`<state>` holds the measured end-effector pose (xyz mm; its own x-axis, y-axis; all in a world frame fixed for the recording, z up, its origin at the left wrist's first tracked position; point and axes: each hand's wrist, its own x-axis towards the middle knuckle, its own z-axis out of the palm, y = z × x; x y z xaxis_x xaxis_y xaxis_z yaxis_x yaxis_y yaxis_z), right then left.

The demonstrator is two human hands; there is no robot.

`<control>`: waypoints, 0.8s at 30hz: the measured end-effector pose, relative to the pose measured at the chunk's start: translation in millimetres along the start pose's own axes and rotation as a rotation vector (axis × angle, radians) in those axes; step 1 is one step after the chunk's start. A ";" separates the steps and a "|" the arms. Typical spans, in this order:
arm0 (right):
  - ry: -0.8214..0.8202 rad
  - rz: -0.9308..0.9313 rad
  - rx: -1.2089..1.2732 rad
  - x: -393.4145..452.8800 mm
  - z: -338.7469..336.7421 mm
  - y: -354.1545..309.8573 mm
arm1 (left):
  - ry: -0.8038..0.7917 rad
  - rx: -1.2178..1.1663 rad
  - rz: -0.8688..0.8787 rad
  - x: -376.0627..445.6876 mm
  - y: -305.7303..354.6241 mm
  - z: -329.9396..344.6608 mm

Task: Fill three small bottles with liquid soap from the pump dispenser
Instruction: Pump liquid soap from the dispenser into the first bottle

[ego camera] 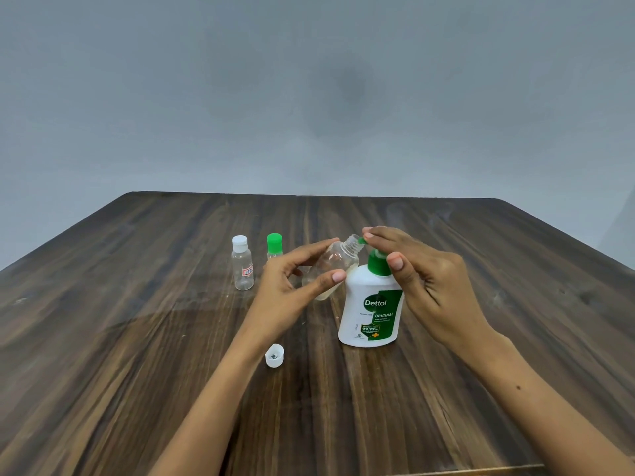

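- Left hand [292,286] has the uncapped clear bottle [331,269] up off the bench [137,338], thumb in front and fingers [319,247] curled round the far side, so it's properly gripped.
- That bottle is see-through plastic with a threaded neck, tilted so its open mouth leans right, toward the pump. There's a bit of pale yellowish liquid pooled in the low end near the thumb. Hard to tell exactly how much.
- The bottle mouth sits right at the tip of the green spout [361,240] on the pump dispenser [372,304]; looks like touching or just about, can't say for sure.
- The dispenser is a white Dettol bottle with a green pump head and green label panel, standing upright on the bench around the middle, just right of the held bottle.
- Right hand [426,280] is laid over the pump head, fingers stretched out fairly straight across the top with the tips near the spout, thumb sticking out toward the camera. They're not wrapped around anything, more resting or pressing on it.
- A loose white cap [274,355] lies on the bench near the camera, open side up, well apart from the dispenser and under the left wrist.
- Further back on the left there's a white-capped bottle [242,264], clear, upright, with a small red and blue sticker, looks empty.
- Just right of it is a green-capped bottle [274,246], upright too, partly hidden behind the left hand, so can't see what's in it.
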<state>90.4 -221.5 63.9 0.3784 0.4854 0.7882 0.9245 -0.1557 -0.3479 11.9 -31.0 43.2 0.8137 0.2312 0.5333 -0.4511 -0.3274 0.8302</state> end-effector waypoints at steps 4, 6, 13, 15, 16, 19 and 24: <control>-0.033 -0.034 -0.050 4.2 -3.2 -1.3 | -0.003 0.003 -0.005 -0.7 -0.1 -0.4; -0.073 -0.066 -0.114 5.3 -6.2 -1.1 | -0.003 0.000 -0.010 -1.2 -0.4 -1.0; -0.076 -0.072 -0.130 1.9 -6.6 1.0 | -0.005 -0.020 -0.009 0.5 0.1 0.8; -0.090 -0.067 -0.152 4.0 -7.9 -0.3 | -0.006 -0.029 -0.007 0.4 -0.5 0.7; -0.101 -0.066 -0.171 5.6 -9.1 -1.3 | -0.010 -0.032 -0.006 0.4 -0.8 0.6; -0.130 -0.080 -0.227 8.2 -11.8 -2.7 | -0.009 -0.037 -0.005 -0.1 -2.7 0.0; -0.088 -0.060 -0.146 6.5 -8.2 -2.2 | -0.003 -0.025 -0.002 0.5 -3.2 0.2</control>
<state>91.2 -225.0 73.9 0.3231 0.5703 0.7552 0.9445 -0.2444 -0.2195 13.7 -30.0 40.8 0.8157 0.2293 0.5310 -0.4582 -0.3040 0.8352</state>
